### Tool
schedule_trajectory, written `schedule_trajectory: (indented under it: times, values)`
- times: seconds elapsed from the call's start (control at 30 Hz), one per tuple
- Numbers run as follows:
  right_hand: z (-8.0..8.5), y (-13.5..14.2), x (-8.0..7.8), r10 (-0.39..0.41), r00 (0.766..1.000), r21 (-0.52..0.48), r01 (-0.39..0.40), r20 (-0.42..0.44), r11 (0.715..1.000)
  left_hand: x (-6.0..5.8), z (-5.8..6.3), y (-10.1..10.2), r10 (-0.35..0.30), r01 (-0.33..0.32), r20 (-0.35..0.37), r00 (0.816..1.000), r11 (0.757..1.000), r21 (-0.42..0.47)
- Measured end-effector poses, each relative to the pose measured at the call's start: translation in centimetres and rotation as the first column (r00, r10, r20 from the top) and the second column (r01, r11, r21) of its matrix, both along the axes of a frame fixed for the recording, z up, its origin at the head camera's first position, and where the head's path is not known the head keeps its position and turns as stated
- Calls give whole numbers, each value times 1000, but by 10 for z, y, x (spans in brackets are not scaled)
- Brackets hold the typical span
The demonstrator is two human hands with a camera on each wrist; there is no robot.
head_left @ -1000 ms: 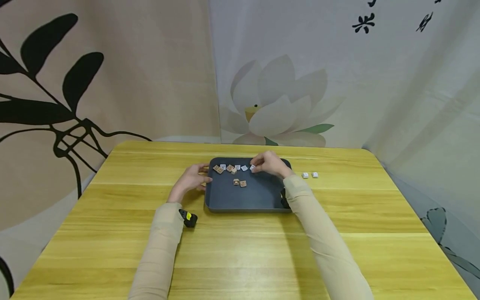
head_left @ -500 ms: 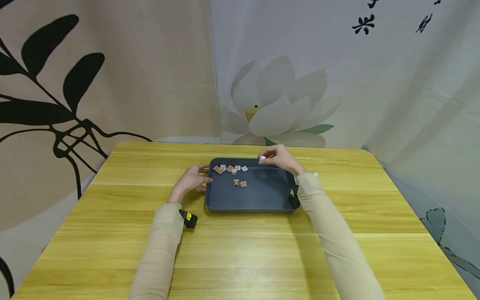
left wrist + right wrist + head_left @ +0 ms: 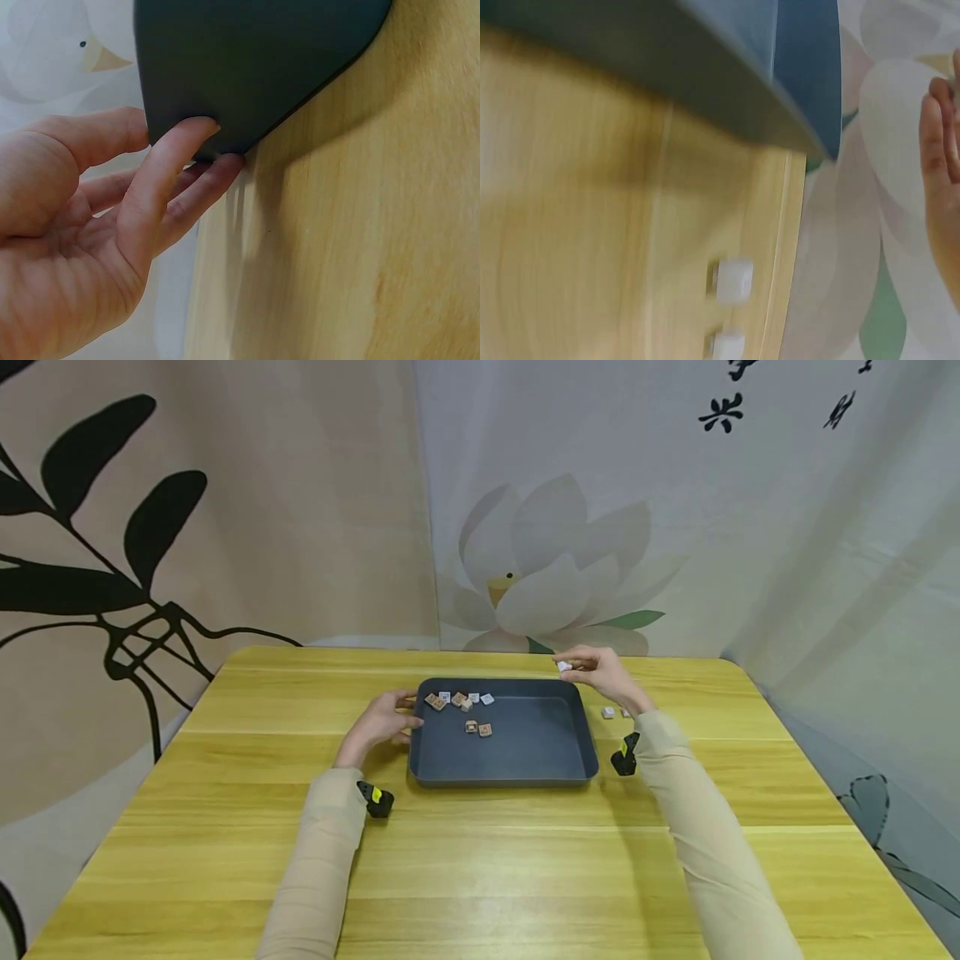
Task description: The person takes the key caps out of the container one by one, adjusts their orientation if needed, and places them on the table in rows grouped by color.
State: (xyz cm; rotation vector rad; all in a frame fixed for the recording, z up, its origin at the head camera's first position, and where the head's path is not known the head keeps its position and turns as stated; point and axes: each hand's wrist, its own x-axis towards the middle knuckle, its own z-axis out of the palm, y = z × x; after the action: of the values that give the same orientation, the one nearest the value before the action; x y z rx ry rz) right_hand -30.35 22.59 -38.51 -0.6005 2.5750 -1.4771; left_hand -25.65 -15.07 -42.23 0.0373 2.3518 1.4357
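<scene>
My left hand holds the dark grey tray at its left end. In the left wrist view the thumb presses the outer wall, and other fingertips meet the rim and lower edge. A small white block is pinched between the thumb and fingers of my right hand, above the table beyond the tray's far right corner. Within the tray, several brown blocks and white blocks lie at the far left and near the middle. The right wrist view catches only part of the right hand.
Two more white blocks sit on the wooden table right of the tray, one partly hidden by the right wrist. Each wrist wears a black camera. A printed curtain hangs behind the table's far edge.
My right hand has lifted the white block from the tray's back row and carried it right, past the far rim. The left hand stays at the tray's left end.
</scene>
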Motion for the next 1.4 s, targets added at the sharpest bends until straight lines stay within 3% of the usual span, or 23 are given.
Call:
schedule_trajectory:
  times: [0.33, 0.5, 0.8, 1.07, 1.4]
  values:
    - [-1, 47, 6, -157, 987, 47, 155, 39, 987, 3, 1, -2, 13, -13, -4, 1000, 1000, -4]
    - [-3, 68, 13, -188, 980, 73, 183, 64, 980, 2, -1, -2, 16, -16, -5, 1000, 1000, -3]
    - [-25, 107, 22, -219, 965, 118, 203, 141, 972, 4, 1, 0, 24, -24, 8, 1000, 1000, -9]
    - [-36, 121, 28, -295, 941, 212, 258, 165, 942, 5, 4, 0, 21, -21, 8, 1000, 1000, -7]
    - [-50, 128, 23, -327, 934, 319, 269, 144, 909, 4, 3, 0, 17, -17, 0, 1000, 1000, -7]
